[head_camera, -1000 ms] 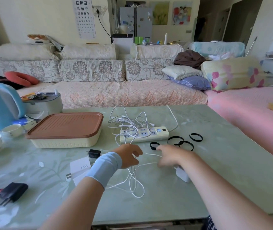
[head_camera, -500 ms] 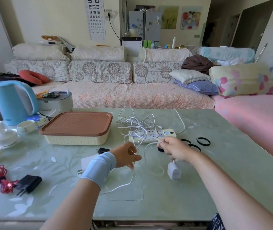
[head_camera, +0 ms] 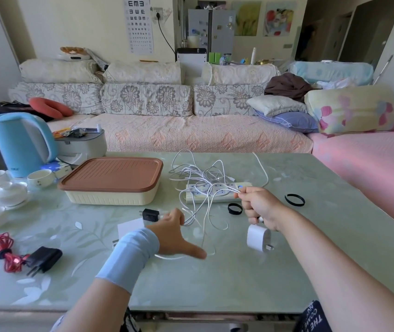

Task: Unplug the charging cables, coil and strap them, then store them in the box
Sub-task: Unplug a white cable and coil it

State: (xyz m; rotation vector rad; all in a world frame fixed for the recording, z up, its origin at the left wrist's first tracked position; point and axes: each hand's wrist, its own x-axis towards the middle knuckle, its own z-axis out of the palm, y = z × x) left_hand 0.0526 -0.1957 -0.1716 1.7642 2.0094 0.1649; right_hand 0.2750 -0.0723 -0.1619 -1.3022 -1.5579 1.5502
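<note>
1. Since half a second ago both hands moved apart: the right hand [head_camera: 260,208] has risen and the left hand [head_camera: 172,236] has come nearer to the body.
2. Nearest on the table [head_camera: 215,288], the left hand has its thumb stretched out, and its fingers curl on strands of the white cable [head_camera: 206,207].
3. At the left edge lies a coiled red cable [head_camera: 2,250], touching a black plug [head_camera: 45,258].
4. Right hand is a closed fist; it pinches several strands of the cable, and the white charger [head_camera: 257,238] hangs under it, above the table.
5. Just beside this fist lies one black strap [head_camera: 235,208]; another strap [head_camera: 294,200] lies further right.
6. Behind the hands is the power strip [head_camera: 215,200], with a tangle of white cable over it.
7. Left of the strip stands the box [head_camera: 109,195], with its brown lid on.
8. Behind the box is a blue kettle [head_camera: 21,142].
</note>
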